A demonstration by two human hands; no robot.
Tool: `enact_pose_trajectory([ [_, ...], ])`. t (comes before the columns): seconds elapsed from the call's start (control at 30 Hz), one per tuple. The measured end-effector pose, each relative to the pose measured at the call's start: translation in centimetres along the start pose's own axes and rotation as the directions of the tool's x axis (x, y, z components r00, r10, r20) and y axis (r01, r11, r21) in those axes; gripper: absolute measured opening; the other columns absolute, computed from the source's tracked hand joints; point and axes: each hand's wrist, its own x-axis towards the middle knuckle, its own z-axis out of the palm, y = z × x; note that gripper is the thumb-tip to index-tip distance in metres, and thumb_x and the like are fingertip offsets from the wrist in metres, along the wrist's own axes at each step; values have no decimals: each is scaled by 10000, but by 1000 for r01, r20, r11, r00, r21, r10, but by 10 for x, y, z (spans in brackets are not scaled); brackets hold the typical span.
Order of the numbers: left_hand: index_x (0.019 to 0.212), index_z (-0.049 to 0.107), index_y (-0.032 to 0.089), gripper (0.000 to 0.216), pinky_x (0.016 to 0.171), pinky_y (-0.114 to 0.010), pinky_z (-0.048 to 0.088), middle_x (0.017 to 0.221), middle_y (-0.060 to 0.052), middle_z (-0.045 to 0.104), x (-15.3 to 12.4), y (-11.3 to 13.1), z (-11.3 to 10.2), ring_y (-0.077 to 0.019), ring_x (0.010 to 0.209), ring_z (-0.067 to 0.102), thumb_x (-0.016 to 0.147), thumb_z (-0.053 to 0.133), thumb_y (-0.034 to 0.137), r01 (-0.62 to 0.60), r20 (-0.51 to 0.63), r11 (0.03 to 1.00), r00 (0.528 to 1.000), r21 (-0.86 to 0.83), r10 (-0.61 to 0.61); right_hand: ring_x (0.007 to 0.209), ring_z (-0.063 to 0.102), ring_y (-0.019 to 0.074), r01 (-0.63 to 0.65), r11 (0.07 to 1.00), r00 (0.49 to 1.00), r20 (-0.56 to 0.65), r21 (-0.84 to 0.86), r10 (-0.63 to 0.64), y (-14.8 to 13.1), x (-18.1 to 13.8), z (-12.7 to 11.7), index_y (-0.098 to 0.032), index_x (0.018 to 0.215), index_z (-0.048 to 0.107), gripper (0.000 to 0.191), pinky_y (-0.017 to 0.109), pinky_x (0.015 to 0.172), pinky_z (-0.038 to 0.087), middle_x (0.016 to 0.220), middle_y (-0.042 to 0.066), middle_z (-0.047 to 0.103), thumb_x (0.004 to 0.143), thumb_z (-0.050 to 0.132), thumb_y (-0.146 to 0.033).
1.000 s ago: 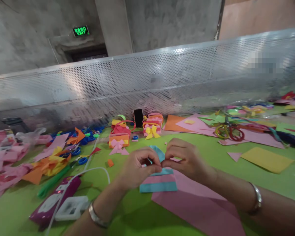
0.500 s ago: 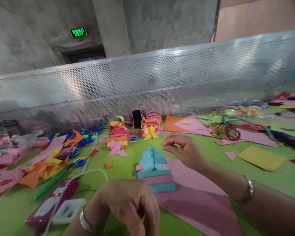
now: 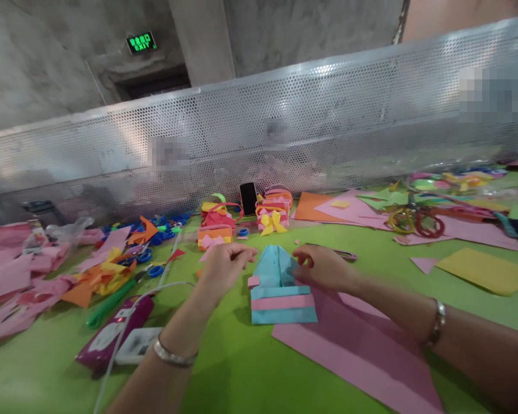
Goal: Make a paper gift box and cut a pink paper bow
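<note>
A blue folded paper [image 3: 282,315] with a pink band lies in front of me, its upper part coming to a blunt point. On its left side sits a small pink tab [image 3: 253,282]. My right hand [image 3: 330,269] is at its upper right edge, thumb and fingers closed on that edge and covering the right side. My left hand [image 3: 227,267] hovers just left of the point, fingertips pinched together. Whatever they hold, if anything, is too small to make out. Partly beneath the blue paper and my right forearm is a large pink paper sheet [image 3: 362,345].
Small paper bags [image 3: 216,234] and a phone [image 3: 248,198] stand behind. Scissors [image 3: 416,221] and a yellow sheet [image 3: 486,270] lie right. Paper scraps [image 3: 95,282], a purple glue gun-like device [image 3: 116,333] and its white cable are left. A perforated metal panel [image 3: 242,126] borders the table.
My left hand has moved up and forward from the near edge to beside the blue paper's point. My right hand has come down onto its right edge. The view has shifted slightly.
</note>
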Motion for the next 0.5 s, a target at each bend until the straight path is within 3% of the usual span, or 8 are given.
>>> enact_pose_trajectory([
  [0.1, 560, 672, 176, 84, 524, -233, 386, 566, 3, 640, -2, 0, -3, -116, 521, 523, 541, 706, 251, 24, -50, 1000, 998, 2, -24, 500, 412, 98, 9, 996, 1000, 29, 93, -11, 3, 1, 3, -175, 557, 531, 30, 218, 469, 269, 514, -43, 476, 568, 559, -181],
  [0.23, 585, 606, 168, 285, 456, -212, 327, 507, 43, 521, 0, -1, -9, -82, 468, 445, 584, 709, 433, 15, -132, 999, 991, -53, -22, 505, 414, 90, 20, 968, 1000, -10, 251, -18, 0, 3, -8, -178, 552, 485, 122, 214, 476, 305, 527, -41, 475, 641, 494, -261],
  [0.3, 801, 630, 169, 376, 508, -220, 394, 669, 8, 588, 1, -4, -9, -108, 573, 527, 611, 687, 489, 55, -54, 993, 997, -105, -61, 530, 440, 94, 35, 944, 998, -58, 329, -17, -5, 3, -15, -175, 607, 505, 129, 216, 488, 329, 579, -27, 523, 658, 490, -293],
  [0.37, 1018, 588, 176, 531, 622, -260, 471, 893, -52, 624, -1, -7, -5, -156, 753, 592, 602, 709, 483, 164, 98, 965, 984, -204, -146, 539, 448, 97, 64, 901, 994, -109, 428, -19, -11, 2, -19, -169, 636, 522, 136, 220, 495, 342, 601, -16, 552, 665, 509, -302],
  [0.43, 1076, 559, 181, 549, 716, -299, 498, 999, -81, 614, -5, -9, 2, -179, 859, 598, 618, 721, 439, 267, 270, 907, 946, -327, -181, 534, 448, 99, 103, 859, 987, -156, 501, -27, -15, 0, -20, -162, 662, 557, 121, 222, 494, 349, 595, -16, 557, 673, 528, -280],
  [0.5, 1013, 579, 178, 449, 732, -310, 508, 964, -66, 623, -7, -10, 10, -164, 824, 602, 635, 728, 370, 308, 360, 857, 920, -414, -157, 565, 476, 112, 168, 864, 976, -203, 475, -78, -16, -1, -18, -160, 675, 605, 108, 227, 515, 371, 613, -10, 567, 692, 532, -239],
])
